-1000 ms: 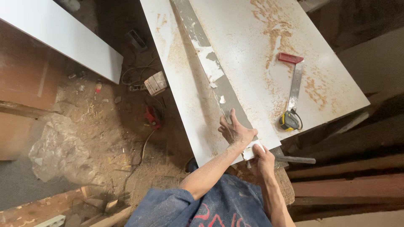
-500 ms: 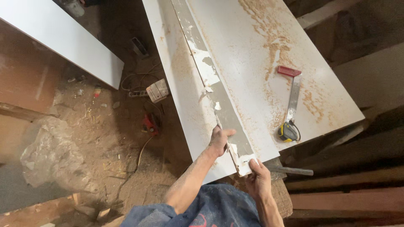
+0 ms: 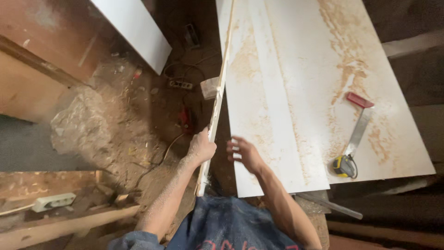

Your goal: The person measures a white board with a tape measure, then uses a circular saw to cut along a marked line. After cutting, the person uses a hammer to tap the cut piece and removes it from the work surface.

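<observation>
The left hand [image 3: 201,147] is wrapped tight around a long thin white strip [image 3: 217,97], which is turned on edge and held just off the left side of the white board [image 3: 277,92]. The strip runs from near the person's lap up past the top of the frame. The right hand [image 3: 244,153] is spread open with fingers fanned, hovering over the near left corner of the board; nothing is held by it, and whether the board is actually touched can't be told.

Counted up: one strip, two white panels stacked on the bench with sawdust smeared over them, plus one more white panel [image 3: 134,28] propped off to the upper left.

On the right part of the board, one red-handled try square [image 3: 358,125] is laid flat, and one yellow tape measure [image 3: 343,166] sits right by its blade end, near the front edge.

Down on the dusty floor, a power strip [image 3: 180,84] with cables is seen, and a white socket block [image 3: 53,201] is parked on the timber at lower left.
</observation>
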